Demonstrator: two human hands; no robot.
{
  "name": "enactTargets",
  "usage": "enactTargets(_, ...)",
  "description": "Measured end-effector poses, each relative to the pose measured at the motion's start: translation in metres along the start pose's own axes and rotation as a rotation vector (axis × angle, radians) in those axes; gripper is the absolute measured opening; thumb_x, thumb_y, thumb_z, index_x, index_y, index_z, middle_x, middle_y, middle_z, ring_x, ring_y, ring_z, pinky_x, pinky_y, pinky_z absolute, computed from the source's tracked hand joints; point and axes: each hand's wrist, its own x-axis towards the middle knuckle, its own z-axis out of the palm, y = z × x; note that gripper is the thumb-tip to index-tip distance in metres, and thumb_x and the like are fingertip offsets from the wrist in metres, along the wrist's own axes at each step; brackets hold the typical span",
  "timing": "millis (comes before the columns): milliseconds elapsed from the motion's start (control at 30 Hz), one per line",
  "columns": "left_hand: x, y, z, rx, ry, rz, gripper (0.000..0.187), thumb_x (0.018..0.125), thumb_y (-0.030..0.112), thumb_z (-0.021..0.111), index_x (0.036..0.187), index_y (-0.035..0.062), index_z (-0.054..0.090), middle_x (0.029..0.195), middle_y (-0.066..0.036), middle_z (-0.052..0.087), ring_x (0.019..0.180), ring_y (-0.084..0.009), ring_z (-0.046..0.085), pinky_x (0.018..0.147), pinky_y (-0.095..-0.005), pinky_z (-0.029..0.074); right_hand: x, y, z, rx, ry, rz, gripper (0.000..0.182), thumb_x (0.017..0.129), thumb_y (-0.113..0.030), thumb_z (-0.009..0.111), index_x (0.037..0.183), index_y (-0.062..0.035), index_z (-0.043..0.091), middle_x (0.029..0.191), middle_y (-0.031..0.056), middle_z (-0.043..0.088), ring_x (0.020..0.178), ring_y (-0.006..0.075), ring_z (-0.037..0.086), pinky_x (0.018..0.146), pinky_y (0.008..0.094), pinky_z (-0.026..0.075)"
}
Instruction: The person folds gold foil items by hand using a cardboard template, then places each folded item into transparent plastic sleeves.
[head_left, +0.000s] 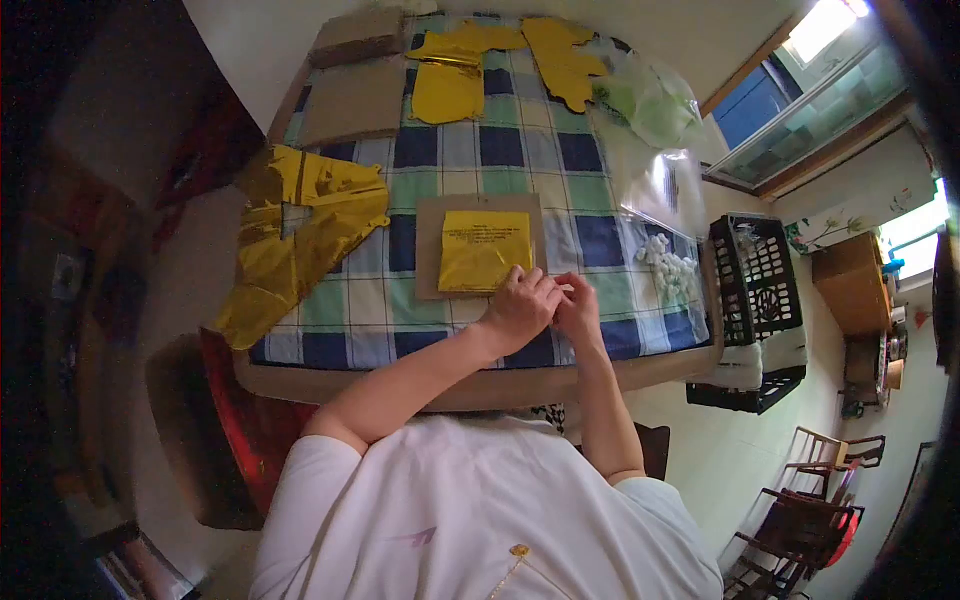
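A flat yellow packet (pixel 484 262) with several lines of black print lies on a square piece of cardboard (pixel 428 250). My left hand (pixel 524 310) is over the packet's lower right corner, its fingers curled together. Close beside it, my right hand (pixel 577 308) is closed in a pinch, with its fingertips near those of the left. Whatever is between the fingers of either hand is too small or hidden to make out.
Yellow foil sheets lie at the left (pixel 325 225) and back (pixel 448 90) of the checked cloth (pixel 480 150). Cardboard pieces (pixel 350 100) are at the back left. Clear plastic bags (pixel 665 190) and crumpled white bits (pixel 668 270) lie right, beside a black crate (pixel 755 290).
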Motion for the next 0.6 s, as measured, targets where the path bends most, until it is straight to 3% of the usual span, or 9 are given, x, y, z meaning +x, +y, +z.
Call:
enactTargets(200, -0.001, 0.002, -0.001, 0.011, -0.048, 0.031, 0.009, 0.075, 0.013, 0.055, 0.08, 0.0068, 0.06, 0.082, -0.005, 0.057, 0.084, -0.0204, 0.055, 0.077, -0.0367, 0.041, 0.003, 0.005, 0.002, 0.039, 0.025, 0.01, 0.013, 0.09, -0.014, 0.058, 0.087, -0.0019, 0.055, 0.062, 0.0051, 0.059, 0.043, 0.008, 0.047, 0.035, 0.0249, 0.034)
enactTargets(300, -0.002, -0.005, -0.004, -0.072, 0.021, 0.002, 0.006, 0.073, 0.011, 0.059, 0.078, 0.008, 0.058, 0.081, -0.006, 0.056, 0.083, -0.0226, 0.055, 0.077, -0.0374, 0.041, -0.002, -0.005, -0.002, 0.06, -0.049, 0.013, 0.015, 0.091, -0.016, 0.058, 0.088, -0.0012, 0.054, 0.064, 0.0064, 0.06, 0.044, 0.0086, 0.049, 0.036, 0.0249, 0.036)
enactTargets(500, -0.017, -0.019, -0.026, -0.409, 0.027, -0.301, 0.009, 0.072, 0.009, 0.064, 0.077, 0.0065, 0.057, 0.072, -0.007, 0.053, 0.078, -0.0262, 0.054, 0.075, -0.0386, 0.042, -0.002, -0.013, 0.0, 0.135, -0.004, 0.103, 0.018, 0.091, -0.018, 0.056, 0.092, -0.0002, 0.054, 0.066, 0.0079, 0.062, 0.045, 0.0107, 0.053, 0.038, 0.0242, 0.039)
enactTargets(600, -0.012, -0.022, -0.042, -0.391, 0.018, -0.339, 0.012, 0.076, 0.007, 0.066, 0.08, 0.0048, 0.056, 0.078, -0.006, 0.059, 0.078, -0.0219, 0.059, 0.072, -0.036, 0.046, -0.006, -0.021, 0.001, 0.114, -0.021, 0.078, 0.018, 0.092, -0.019, 0.056, 0.093, -0.001, 0.053, 0.067, 0.0091, 0.063, 0.045, 0.0113, 0.054, 0.039, 0.0238, 0.04)
